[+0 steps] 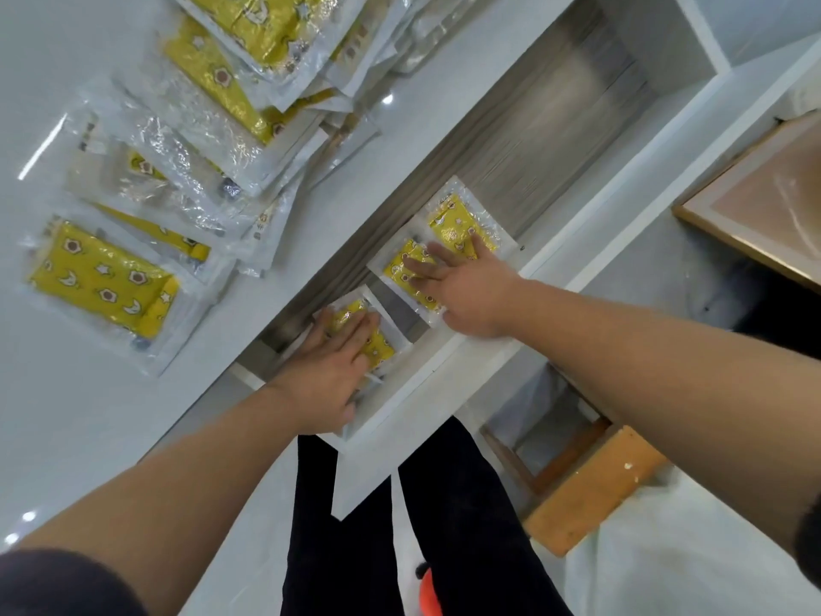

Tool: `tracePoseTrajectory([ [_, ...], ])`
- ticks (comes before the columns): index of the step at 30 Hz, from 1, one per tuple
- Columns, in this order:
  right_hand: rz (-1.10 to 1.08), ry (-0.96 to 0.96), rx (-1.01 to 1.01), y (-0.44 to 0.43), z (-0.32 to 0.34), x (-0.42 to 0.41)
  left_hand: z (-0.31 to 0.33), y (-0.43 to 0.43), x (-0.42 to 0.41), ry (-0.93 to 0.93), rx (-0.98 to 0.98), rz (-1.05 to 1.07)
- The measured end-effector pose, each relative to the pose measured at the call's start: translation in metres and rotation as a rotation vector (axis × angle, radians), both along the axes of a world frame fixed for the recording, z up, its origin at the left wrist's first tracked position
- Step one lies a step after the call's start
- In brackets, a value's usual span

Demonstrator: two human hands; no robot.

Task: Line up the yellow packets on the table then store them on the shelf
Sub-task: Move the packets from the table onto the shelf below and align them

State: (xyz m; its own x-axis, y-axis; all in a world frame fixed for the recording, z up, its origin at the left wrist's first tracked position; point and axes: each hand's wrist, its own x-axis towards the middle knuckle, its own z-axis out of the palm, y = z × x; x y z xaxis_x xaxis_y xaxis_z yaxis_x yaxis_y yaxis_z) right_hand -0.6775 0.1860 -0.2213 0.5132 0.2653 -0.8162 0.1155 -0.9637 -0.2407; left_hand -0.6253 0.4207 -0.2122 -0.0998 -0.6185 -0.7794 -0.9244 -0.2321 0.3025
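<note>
Three yellow packets in clear wrap lie in a row inside the white shelf (591, 215). My left hand (331, 371) presses flat on the nearest packet (377, 344). The flat fingers of my right hand (462, 286) rest on the middle packet (400, 269), beside the far packet (457, 224). Several more yellow packets (106, 286) lie overlapping on the white table (66, 415) at the left, stretching to a pile (249, 51) at the top.
The shelf has a grey wood-grain back panel (546, 113) and a white front lip (426, 380). A wooden stool (591, 486) stands on the floor at the lower right. A framed board (764, 206) leans at the right edge. My dark trouser legs (444, 526) are below.
</note>
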Motion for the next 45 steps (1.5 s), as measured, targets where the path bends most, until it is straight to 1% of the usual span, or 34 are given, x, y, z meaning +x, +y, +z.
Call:
tracePoseTrajectory([
  [3, -0.1, -0.025, -0.01, -0.008, 0.002, -0.001, 0.0, 0.005, -0.004, -0.113, -0.021, 0.034],
  [5, -0.121, 0.003, -0.044, -0.009, 0.002, -0.002, -0.002, 0.012, -0.006, -0.158, 0.027, 0.044],
  [7, -0.103, 0.042, -0.078, -0.011, 0.002, -0.003, -0.006, 0.015, -0.008, -0.178, 0.091, -0.025],
  [9, -0.091, 0.064, -0.09, -0.015, 0.0, -0.002, -0.01, 0.013, -0.011, -0.183, 0.123, -0.058],
  [11, -0.093, 0.072, -0.102, -0.02, -0.001, 0.0, -0.014, 0.004, -0.015, -0.173, 0.13, -0.041],
  [15, -0.049, 0.095, -0.119, -0.016, -0.002, 0.001, -0.014, -0.013, -0.023, -0.183, 0.081, -0.015],
  [18, -0.014, 0.11, -0.114, -0.007, -0.004, 0.002, -0.016, -0.014, -0.022, -0.181, 0.081, -0.005],
  [20, -0.023, 0.085, -0.1, -0.008, -0.003, 0.001, -0.018, -0.01, -0.02, -0.182, 0.064, -0.009],
  [23, -0.058, 0.032, -0.097, -0.017, 0.001, -0.003, -0.018, -0.006, -0.017, -0.152, 0.027, 0.043],
  [27, -0.098, 0.103, -0.089, -0.022, 0.011, 0.0, -0.002, -0.014, -0.016, -0.154, 0.048, 0.05],
  [29, -0.183, 0.091, -0.056, -0.018, 0.024, 0.004, 0.02, -0.022, -0.014, -0.112, 0.03, 0.126],
  [30, -0.245, 0.05, -0.028, -0.014, 0.034, 0.007, 0.034, -0.024, -0.012, -0.083, -0.018, 0.212],
  [33, -0.494, -0.195, 0.09, 0.004, 0.076, 0.015, 0.085, -0.023, 0.004, -0.031, -0.269, 0.603],
  [34, -0.577, -0.248, 0.122, 0.013, 0.093, 0.018, 0.103, -0.02, 0.012, -0.047, -0.317, 0.745],
  [36, -0.693, -0.278, 0.166, 0.034, 0.126, 0.026, 0.131, -0.011, 0.03, -0.11, -0.363, 0.994],
  [39, -0.877, -0.168, 0.254, 0.065, 0.155, 0.04, 0.152, 0.016, 0.063, -0.325, -0.444, 1.207],
  [40, -0.949, -0.11, 0.29, 0.076, 0.161, 0.046, 0.153, 0.027, 0.076, -0.411, -0.437, 1.255],
  [41, -1.025, -0.045, 0.322, 0.086, 0.164, 0.052, 0.152, 0.038, 0.088, -0.471, -0.388, 1.298],
  [43, -1.206, 0.086, 0.376, 0.107, 0.167, 0.065, 0.146, 0.054, 0.11, -0.458, -0.227, 1.349],
  [45, -1.428, 0.211, 0.424, 0.129, 0.165, 0.078, 0.139, 0.064, 0.127, -0.412, -0.136, 1.295],
])
